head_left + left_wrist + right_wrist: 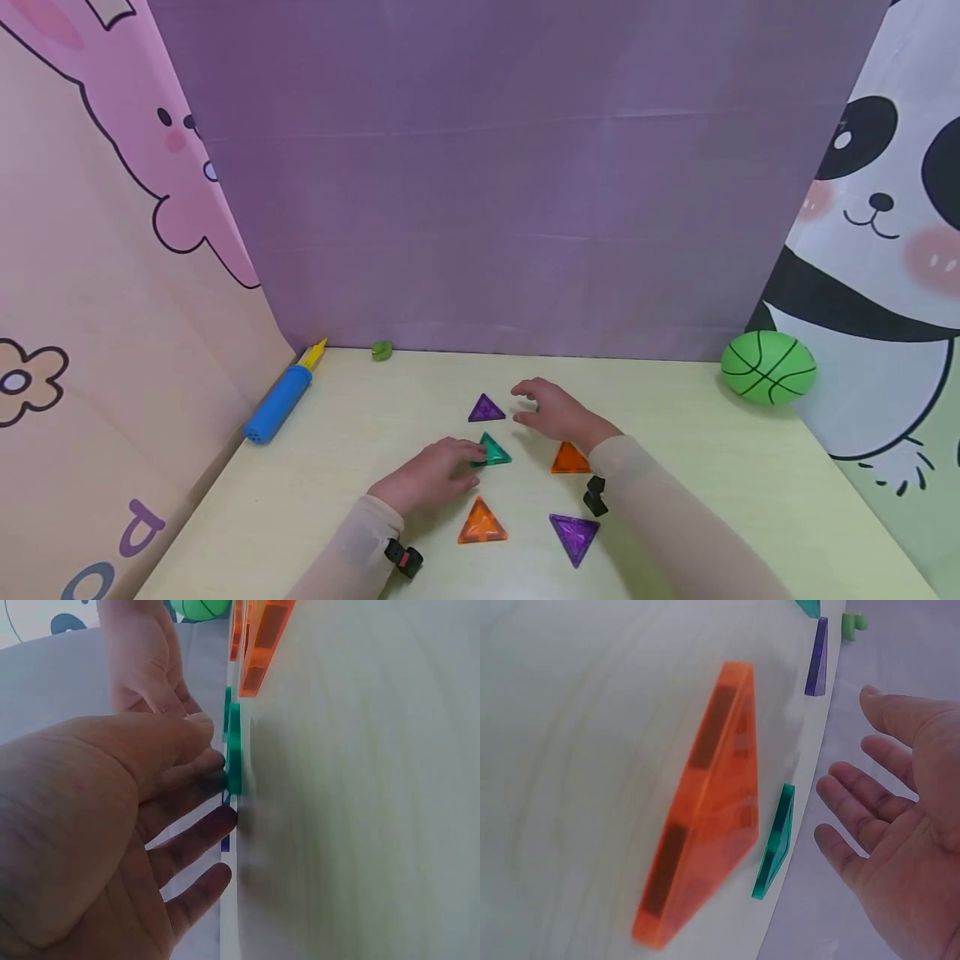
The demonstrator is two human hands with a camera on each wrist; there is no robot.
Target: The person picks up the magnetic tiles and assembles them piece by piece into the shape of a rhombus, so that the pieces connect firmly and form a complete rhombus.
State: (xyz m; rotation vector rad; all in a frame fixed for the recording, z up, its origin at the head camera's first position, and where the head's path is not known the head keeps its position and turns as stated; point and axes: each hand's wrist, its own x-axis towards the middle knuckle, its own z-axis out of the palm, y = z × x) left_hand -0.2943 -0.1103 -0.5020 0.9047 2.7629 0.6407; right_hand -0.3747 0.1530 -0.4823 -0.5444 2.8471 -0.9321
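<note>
My left hand [429, 477] lies over a green triangular magnetic tile [497, 452], its fingertips touching the tile's left side in the head view. Fairly straight, spread fingers show in the left wrist view. My right hand [558, 414] hovers above the table, fingers loosely extended and holding nothing. Close to it lies a second green tile [776, 844], mostly hidden by that hand in the head view. A purple tile [487, 408] sits left of the right hand. Orange tiles lie near the right wrist [570, 461] and in front [482, 527], with another purple tile [575, 537] at front right.
At the back left of the table [690, 500] lies a blue pump [279, 404] with a yellow nozzle. A small green object [382, 351] sits by the purple backdrop [525, 208]. The green ball [768, 367] rests at the back right corner.
</note>
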